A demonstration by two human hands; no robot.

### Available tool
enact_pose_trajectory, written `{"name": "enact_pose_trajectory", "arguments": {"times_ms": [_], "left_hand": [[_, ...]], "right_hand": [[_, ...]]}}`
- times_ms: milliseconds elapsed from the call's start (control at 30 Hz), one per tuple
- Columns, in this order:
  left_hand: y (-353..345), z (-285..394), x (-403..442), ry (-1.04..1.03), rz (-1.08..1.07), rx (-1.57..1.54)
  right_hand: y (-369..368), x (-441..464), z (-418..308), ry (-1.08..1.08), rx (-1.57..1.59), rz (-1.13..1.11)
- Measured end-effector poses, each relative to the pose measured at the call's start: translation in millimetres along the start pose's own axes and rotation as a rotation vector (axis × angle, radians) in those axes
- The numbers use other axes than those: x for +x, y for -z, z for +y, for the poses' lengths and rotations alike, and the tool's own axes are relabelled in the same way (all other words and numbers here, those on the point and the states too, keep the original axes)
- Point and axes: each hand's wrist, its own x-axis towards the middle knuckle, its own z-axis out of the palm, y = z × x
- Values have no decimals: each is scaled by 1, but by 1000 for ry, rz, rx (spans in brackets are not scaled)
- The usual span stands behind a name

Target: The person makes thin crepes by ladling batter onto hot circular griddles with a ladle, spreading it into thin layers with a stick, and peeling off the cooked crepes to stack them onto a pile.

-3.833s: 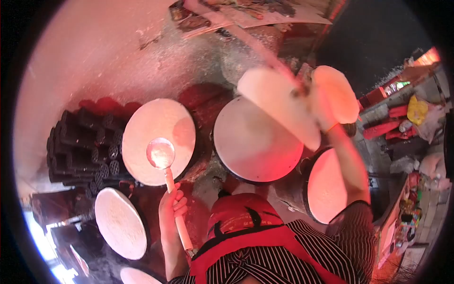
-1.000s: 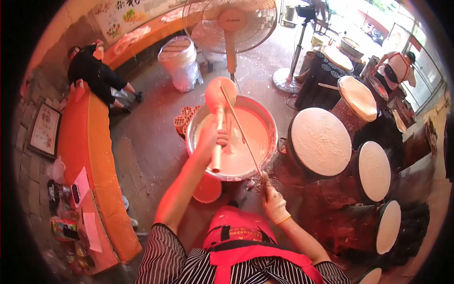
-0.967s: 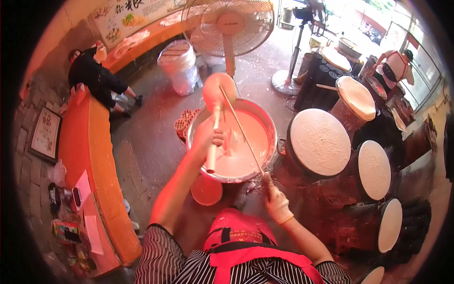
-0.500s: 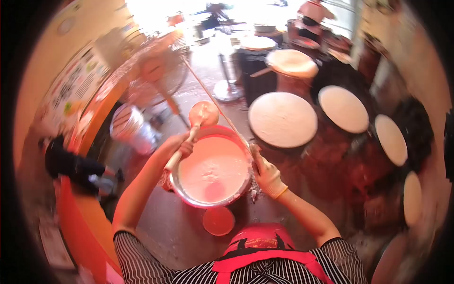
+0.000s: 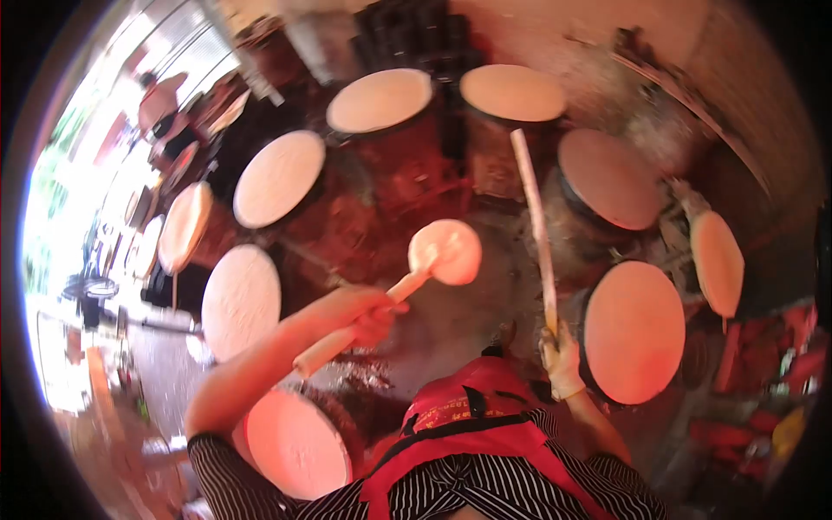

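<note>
The left hand [image 5: 362, 314], its forearm slanting up from lower left, was closed around a ladle [image 5: 451, 253] near frame centre, while the right hand [image 5: 563, 360] (below right of centre) clasped a stick [image 5: 538, 227] pointing upward.

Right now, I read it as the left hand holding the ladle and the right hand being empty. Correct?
Not quite: the right hand is not empty. The head view shows it gripping a long stick. The left hand does hold the ladle.
</note>
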Motion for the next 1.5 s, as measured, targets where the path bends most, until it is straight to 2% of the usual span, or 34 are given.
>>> {"name": "enact_pose_trajectory", "arguments": {"times_ms": [67, 100, 133, 200, 267, 300, 333, 400, 433, 533, 567, 600, 633, 667, 700, 733, 800, 833, 867, 900, 933, 1000, 1033, 1067, 1100, 1133, 1167, 1200, 1233, 1267, 1333, 1400, 1467, 1500], "left_hand": [[-69, 58, 57, 21, -104, 184], [-107, 85, 85, -78, -128, 373], [-145, 111, 112, -184, -161, 558], [-215, 172, 184, -453, -121, 1010], [-295, 197, 219, -724, 23, 1360], [-321, 216, 253, -976, 25, 1622], [-336, 231, 292, -1434, -59, 1800], [-385, 241, 315, -1302, -21, 1920], [-406, 238, 319, -1278, 34, 1942], [-433, 242, 343, -1313, -130, 1927], [-429, 250, 369, -1261, -203, 1795], [-432, 253, 387, -1256, -238, 1806], [-434, 256, 403, -1112, -280, 1628], [-434, 260, 421, -962, -312, 1452], [-429, 260, 445, -889, -324, 1298], [-428, 259, 469, -876, -351, 1309], [-422, 260, 517, -704, -261, 1333], [-413, 260, 558, -698, -287, 1342], [-401, 259, 606, -798, -266, 1379], [-404, 264, 614, -904, -251, 1412], [-405, 270, 621, -902, -282, 1412], [-403, 283, 618, -1252, -128, 1442], [-407, 296, 617, -1244, -152, 1441], [-410, 312, 615, -1349, -138, 1367], [-412, 329, 614, -1453, -123, 1289], [-413, 346, 613, -1443, -143, 1293], [-415, 364, 611, -1294, -298, 1300], [-416, 380, 609, -1145, -445, 1295], [-412, 391, 599, -1147, -494, 1277], [-404, 399, 599, -1149, -509, 1271], [-376, 412, 606, -1177, -524, 1140], [-334, 429, 616, -733, -548, 1069], [-294, 432, 609, -508, -510, 924], [-279, 433, 594, -422, -508, 765]], "right_hand": [[49, 5, -34, -162, 304, 140], [78, 17, -31, -58, 92, 205], [102, 33, -25, -70, 94, 261], [151, 75, -10, -96, 273, 230], [191, 112, -53, -85, 305, 234], [211, 133, -72, 9, 168, 264], [226, 156, -86, 98, 24, 288], [246, 193, -101, 387, -276, 457], [254, 209, -97, 364, -281, 490], [255, 243, -49, 165, -452, 609], [251, 253, -16, 15, -242, 596], [247, 258, 2, -130, -28, 581], [241, 254, -9, -272, 210, 577], [227, 252, 2, -285, 212, 603], [206, 250, 23, -377, 384, 610], [181, 250, 43, -460, 558, 616], [118, 263, 86, -383, 146, 857], [100, 274, 74, -275, -58, 983], [88, 286, 56, -384, 5, 992], [75, 304, 53, -506, -22, 1020], [69, 320, 51, -624, -57, 1043], [70, 363, 62, -571, -154, 1142], [76, 381, 62, -512, -239, 1214], [84, 395, 62, -531, -246, 1224], [97, 410, 52, -524, 161, 1187], [102, 418, 41, -496, 565, 1124], [101, 420, 27, -503, 561, 1139], [102, 423, 10, -441, 849, 1165], [102, 426, 0, -366, 1136, 1174], [90, 429, 1, -359, 1128, 1186], [51, 435, -4, -422, 1112, 1458], [23, 457, 0, -461, 1174, 1552], [5, 484, 42, -284, 1031, 1519], [20, 502, 6, -365, 1078, 1500]]}}
